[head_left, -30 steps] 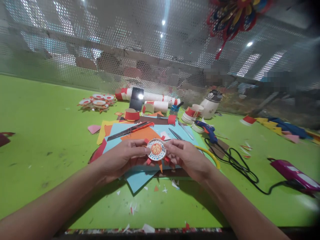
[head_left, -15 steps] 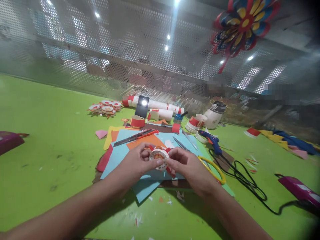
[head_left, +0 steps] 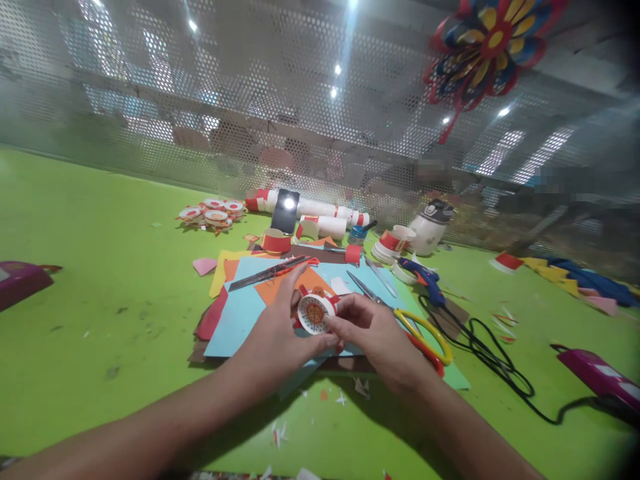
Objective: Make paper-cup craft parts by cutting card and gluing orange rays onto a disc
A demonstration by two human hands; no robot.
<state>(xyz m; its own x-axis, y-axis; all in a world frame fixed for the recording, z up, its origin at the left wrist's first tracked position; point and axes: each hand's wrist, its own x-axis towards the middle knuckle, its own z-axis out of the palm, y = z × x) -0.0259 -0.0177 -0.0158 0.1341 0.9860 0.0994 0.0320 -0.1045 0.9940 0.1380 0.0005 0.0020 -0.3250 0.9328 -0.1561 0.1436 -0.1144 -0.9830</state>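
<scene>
My right hand (head_left: 367, 330) pinches a small round paper craft (head_left: 314, 315) between thumb and fingers. It has a white rim, a dotted face with an orange-brown centre and red paper pieces around its edge, and its face is tilted up towards me. My left hand (head_left: 283, 333) is spread around its left side, index finger raised and thumb stretched out below. Some left fingers are partly hidden behind the craft. Beneath both hands lie light blue paper sheets (head_left: 235, 330). Scissors with yellow and orange handles (head_left: 425, 333) lie beside my right hand.
Beyond the sheets stand a lit phone (head_left: 285, 213), white paper rolls (head_left: 330, 228), a blue jar (head_left: 357, 235) and a white container (head_left: 430, 230). A glue gun (head_left: 425, 280) trails a black cord at right. Several similar round crafts (head_left: 213, 215) sit at back left. A dark craft knife (head_left: 270, 272) lies ahead.
My left hand has loosened, with its index finger lifted and its thumb moved off the craft's face. The craft has turned and shifted slightly left, still in my right hand.
</scene>
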